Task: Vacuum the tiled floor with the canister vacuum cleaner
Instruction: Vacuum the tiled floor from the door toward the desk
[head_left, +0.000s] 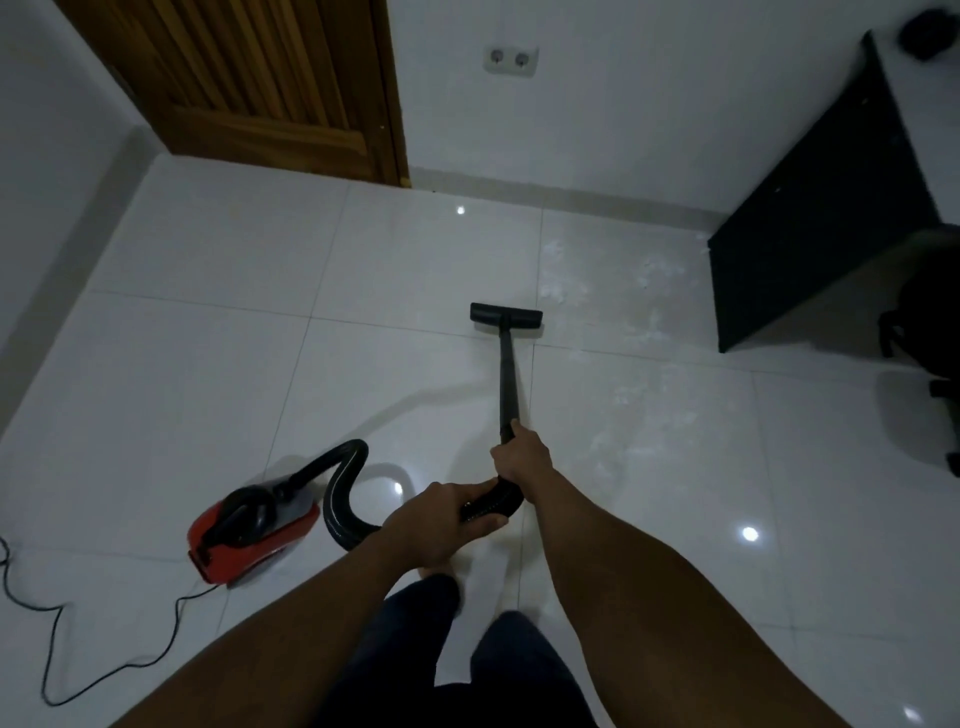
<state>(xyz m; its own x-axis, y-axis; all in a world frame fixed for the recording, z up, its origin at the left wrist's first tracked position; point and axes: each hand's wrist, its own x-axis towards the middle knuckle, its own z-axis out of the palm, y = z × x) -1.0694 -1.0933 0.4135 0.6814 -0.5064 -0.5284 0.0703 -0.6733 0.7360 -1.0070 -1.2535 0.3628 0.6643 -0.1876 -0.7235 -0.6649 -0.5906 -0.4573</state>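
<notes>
A red canister vacuum cleaner (249, 530) sits on the glossy white tiled floor (208, 364) at my lower left. Its black ribbed hose (340, 493) loops up and over to my hands. My left hand (441, 522) grips the hose end where it meets the curved handle. Just ahead of it, my right hand (522, 460) grips the black wand (508, 379). At the wand's far end, the flat black floor nozzle (506, 316) rests on the tiles. White dust (639, 322) is scattered right of the nozzle.
A black power cord (67, 649) trails over the floor at the lower left. A wooden door (270, 88) stands ahead on the left, with a wall socket (511, 61) beside it. A black desk panel (815, 208) and a dark chair (930, 332) stand at the right.
</notes>
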